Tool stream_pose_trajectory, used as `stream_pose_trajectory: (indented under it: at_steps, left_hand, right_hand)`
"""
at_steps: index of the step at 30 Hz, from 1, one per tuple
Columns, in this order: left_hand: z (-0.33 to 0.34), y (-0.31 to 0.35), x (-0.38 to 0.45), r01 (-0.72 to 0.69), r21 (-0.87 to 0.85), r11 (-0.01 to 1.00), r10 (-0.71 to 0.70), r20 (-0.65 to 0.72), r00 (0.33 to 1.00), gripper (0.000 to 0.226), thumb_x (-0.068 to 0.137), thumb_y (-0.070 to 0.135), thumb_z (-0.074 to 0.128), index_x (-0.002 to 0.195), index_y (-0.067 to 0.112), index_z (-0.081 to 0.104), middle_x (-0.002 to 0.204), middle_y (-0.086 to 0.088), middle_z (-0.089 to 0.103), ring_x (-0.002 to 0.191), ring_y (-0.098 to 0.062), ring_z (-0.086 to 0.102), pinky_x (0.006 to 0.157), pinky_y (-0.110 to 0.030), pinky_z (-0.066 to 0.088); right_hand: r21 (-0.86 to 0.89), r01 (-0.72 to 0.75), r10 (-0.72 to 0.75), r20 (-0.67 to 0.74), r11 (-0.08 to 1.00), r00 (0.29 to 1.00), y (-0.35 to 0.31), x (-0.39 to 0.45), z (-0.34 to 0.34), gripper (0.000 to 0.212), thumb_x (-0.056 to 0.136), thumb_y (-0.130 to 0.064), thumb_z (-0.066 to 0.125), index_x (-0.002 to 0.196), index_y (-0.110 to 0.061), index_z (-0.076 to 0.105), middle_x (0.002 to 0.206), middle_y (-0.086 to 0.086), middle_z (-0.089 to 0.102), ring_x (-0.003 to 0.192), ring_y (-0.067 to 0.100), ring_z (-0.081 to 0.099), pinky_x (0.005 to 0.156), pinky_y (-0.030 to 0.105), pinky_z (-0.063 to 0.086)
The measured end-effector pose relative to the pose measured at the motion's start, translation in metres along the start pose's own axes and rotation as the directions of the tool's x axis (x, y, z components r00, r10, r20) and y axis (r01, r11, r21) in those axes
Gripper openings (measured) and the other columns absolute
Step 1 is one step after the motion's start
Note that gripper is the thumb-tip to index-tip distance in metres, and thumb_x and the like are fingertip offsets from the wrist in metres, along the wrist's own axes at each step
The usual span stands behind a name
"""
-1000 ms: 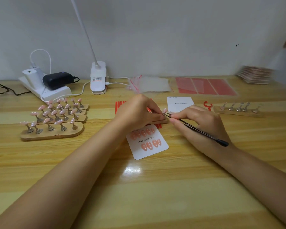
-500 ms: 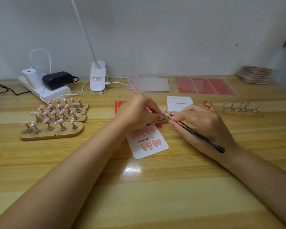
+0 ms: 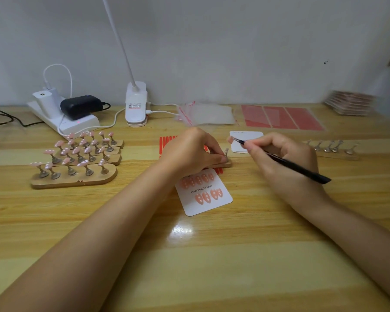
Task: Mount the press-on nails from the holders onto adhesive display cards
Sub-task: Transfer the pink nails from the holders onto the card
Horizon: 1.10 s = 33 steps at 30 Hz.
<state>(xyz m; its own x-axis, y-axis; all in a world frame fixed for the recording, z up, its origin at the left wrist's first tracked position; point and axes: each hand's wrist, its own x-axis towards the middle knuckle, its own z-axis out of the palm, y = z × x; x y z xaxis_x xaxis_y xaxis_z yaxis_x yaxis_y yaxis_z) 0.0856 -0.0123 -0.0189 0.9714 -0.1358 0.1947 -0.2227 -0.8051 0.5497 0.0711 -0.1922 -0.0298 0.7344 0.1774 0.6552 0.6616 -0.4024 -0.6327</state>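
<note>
Nail (image 3: 230, 139) off holder (image 3: 223, 163), clamped in tweezers (image 3: 279, 159) above far blank card (image 3: 245, 141). Your right hand (image 3: 286, 158) pinches tweezers; left hand (image 3: 189, 152) grips holder at table centre. Step: transfer. Next, likely carry nail to near card (image 3: 204, 192), press into lower row's open spot.

Left hand (image 3: 190, 152) curled, fingertips pressing down on a wooden holder (image 3: 223, 164); right hand (image 3: 279, 156), just right of it, raised, pinching tweezers (image 3: 286, 163).
</note>
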Motion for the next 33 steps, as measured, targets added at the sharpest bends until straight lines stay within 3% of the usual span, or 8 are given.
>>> stream_pose_trajectory:
  at_steps: [9, 12, 15, 18, 23, 27, 31, 33]
  left_hand:
    - [-0.002, 0.002, -0.003, -0.03, 0.035, 0.999, 0.03, 0.001, 1.0, 0.012, 0.08, 0.039, 0.069, 0.085, 0.03, 0.074, 0.069, 0.022, 0.055, 0.064, 0.0, 0.051, 0.059, -0.027, 0.044]
    - [-0.006, 0.003, -0.004, -0.058, 0.063, 0.996, 0.056, 0.033, 0.998, 0.028, 0.08, 0.04, 0.069, 0.104, 0.027, 0.069, 0.074, 0.023, 0.054, 0.069, 0.003, 0.051, 0.062, -0.025, 0.045]
    - [-0.014, 0.002, -0.005, -0.036, -0.04, 0.999, 0.04, 0.091, 0.995, 0.053, 0.077, 0.038, 0.072, 0.126, 0.029, 0.053, 0.087, 0.017, 0.061, 0.08, 0.003, 0.055, 0.078, -0.027, 0.049]
    - [-0.02, 0.002, -0.006, 0.004, -0.149, 0.989, 0.014, 0.121, 0.993, 0.062, 0.077, 0.032, 0.073, 0.133, 0.027, 0.046, 0.093, 0.015, 0.063, 0.087, -0.003, 0.06, 0.083, -0.024, 0.049]
    - [-0.041, 0.0, -0.011, 0.012, -0.156, 0.988, 0.005, 0.109, 0.994, 0.056, 0.079, 0.028, 0.071, 0.131, 0.026, 0.048, 0.096, 0.015, 0.058, 0.09, 0.002, 0.058, 0.074, -0.007, 0.045]
    - [-0.049, -0.004, -0.033, -0.103, -0.031, 0.994, 0.104, 0.053, 0.993, 0.042, 0.084, 0.017, 0.065, 0.124, 0.02, 0.054, 0.111, 0.006, 0.054, 0.101, -0.005, 0.05, 0.085, -0.014, 0.041]
    - [-0.049, -0.013, -0.066, -0.22, -0.036, 0.975, 0.212, -0.158, 0.964, 0.015, 0.084, 0.001, 0.061, 0.093, 0.014, 0.063, 0.091, 0.005, 0.057, 0.086, -0.009, 0.053, 0.076, -0.021, 0.043]
    - [-0.048, -0.018, -0.081, -0.203, -0.008, 0.979, 0.199, -0.155, 0.968, 0.009, 0.084, 0.008, 0.063, 0.088, 0.016, 0.063, 0.086, 0.011, 0.056, 0.081, -0.006, 0.052, 0.071, -0.022, 0.042]
  right_hand:
    - [0.223, -0.246, 0.268, -0.075, 0.943, 0.96, 0.003, 0.002, -0.002, 0.016, 0.084, -0.016, 0.066, 0.072, -0.026, 0.064, 0.062, -0.02, 0.066, 0.065, -0.004, 0.063, 0.063, 0.007, 0.047]
    - [0.249, -0.253, 0.275, -0.055, 0.935, 0.96, 0.002, 0.0, -0.004, 0.014, 0.084, -0.016, 0.066, 0.073, -0.025, 0.064, 0.064, -0.021, 0.067, 0.066, -0.005, 0.064, 0.064, 0.007, 0.047]
    - [0.282, -0.248, 0.27, -0.041, 0.927, 0.962, 0.001, -0.001, -0.003, 0.015, 0.084, -0.014, 0.066, 0.072, -0.023, 0.064, 0.065, -0.021, 0.068, 0.067, -0.006, 0.064, 0.064, 0.006, 0.045]
    - [0.298, -0.232, 0.252, -0.031, 0.926, 0.967, -0.002, -0.003, -0.003, 0.016, 0.084, -0.013, 0.066, 0.072, -0.024, 0.064, 0.067, -0.021, 0.068, 0.068, -0.006, 0.064, 0.065, 0.006, 0.045]
    - [0.305, -0.221, 0.242, -0.033, 0.926, 0.97, -0.006, -0.004, -0.003, 0.012, 0.083, -0.016, 0.066, 0.074, -0.025, 0.064, 0.069, -0.02, 0.069, 0.07, -0.004, 0.065, 0.065, 0.006, 0.045]
    - [0.314, -0.204, 0.216, -0.006, 0.927, 0.976, -0.014, -0.008, -0.004, 0.007, 0.08, -0.021, 0.065, 0.073, -0.023, 0.065, 0.068, -0.02, 0.069, 0.069, -0.005, 0.065, 0.064, 0.004, 0.044]
    - [0.307, -0.204, 0.195, 0.061, 0.929, 0.979, -0.026, -0.015, -0.004, 0.008, 0.069, -0.035, 0.064, 0.07, -0.027, 0.065, 0.073, -0.01, 0.071, 0.065, 0.001, 0.064, 0.06, 0.006, 0.045]
    - [0.301, -0.194, 0.165, 0.12, 0.933, 0.979, -0.03, -0.018, -0.002, 0.005, 0.069, -0.033, 0.065, 0.069, -0.028, 0.066, 0.072, -0.012, 0.071, 0.066, 0.001, 0.065, 0.059, 0.005, 0.044]
